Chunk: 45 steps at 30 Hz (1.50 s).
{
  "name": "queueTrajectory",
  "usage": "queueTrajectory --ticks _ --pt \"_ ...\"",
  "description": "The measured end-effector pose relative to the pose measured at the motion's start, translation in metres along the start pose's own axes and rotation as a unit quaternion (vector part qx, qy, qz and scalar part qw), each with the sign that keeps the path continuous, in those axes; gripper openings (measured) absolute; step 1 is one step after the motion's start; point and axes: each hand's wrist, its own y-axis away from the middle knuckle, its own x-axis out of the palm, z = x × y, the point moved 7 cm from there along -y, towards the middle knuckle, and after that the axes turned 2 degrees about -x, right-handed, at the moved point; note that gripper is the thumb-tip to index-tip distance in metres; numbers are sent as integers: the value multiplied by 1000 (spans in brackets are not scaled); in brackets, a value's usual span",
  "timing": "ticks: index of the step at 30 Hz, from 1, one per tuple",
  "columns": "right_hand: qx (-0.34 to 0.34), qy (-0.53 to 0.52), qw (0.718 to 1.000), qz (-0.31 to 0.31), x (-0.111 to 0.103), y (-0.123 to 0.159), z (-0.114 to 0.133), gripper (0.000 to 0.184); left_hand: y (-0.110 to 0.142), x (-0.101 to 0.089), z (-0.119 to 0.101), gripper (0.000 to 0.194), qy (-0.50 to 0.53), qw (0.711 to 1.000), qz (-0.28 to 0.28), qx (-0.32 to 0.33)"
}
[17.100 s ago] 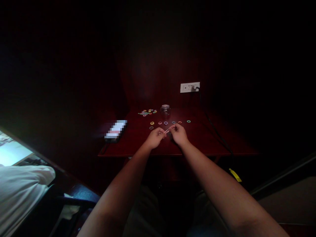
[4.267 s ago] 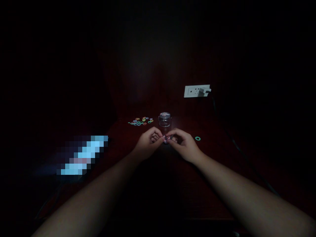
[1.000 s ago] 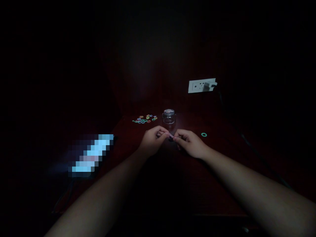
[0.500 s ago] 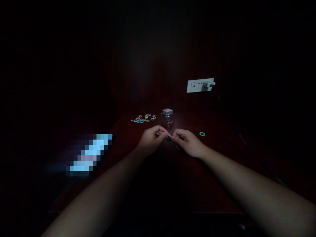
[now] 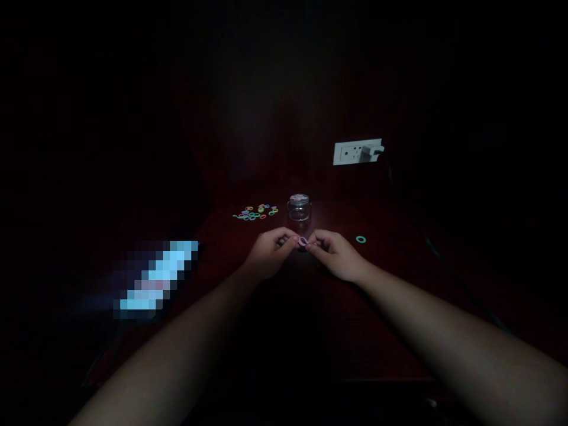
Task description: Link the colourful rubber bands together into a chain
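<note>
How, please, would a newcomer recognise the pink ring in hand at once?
On the table, find the jar; in front of it, the left hand and right hand almost meet. Between them is the pink ring. Unlike the clustered rings at left and the green ring at right, it is held.

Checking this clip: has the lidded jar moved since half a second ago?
No. The jar keeps its place below and left of the wall socket; both drift slightly together in the picture, which suggests head movement.
</note>
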Motion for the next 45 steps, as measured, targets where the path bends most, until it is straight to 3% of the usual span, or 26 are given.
queueTrajectory --ticks 9,23,31,45 --pt "-1 -3 1000 10 2 0 1 21 1 4 -1 24 -31 1000 1 -6" --pt "27 -109 994 18 4 2 0 19 1 3 0 26 -56 998 6 -3" --pt "25 -11 999 -34 -6 0 0 16 1 2 0 22 -51 999 -5 -8" --pt "30 -86 996 -18 0 1 -5 17 2 2 -2 22 -53 998 -8 -19"
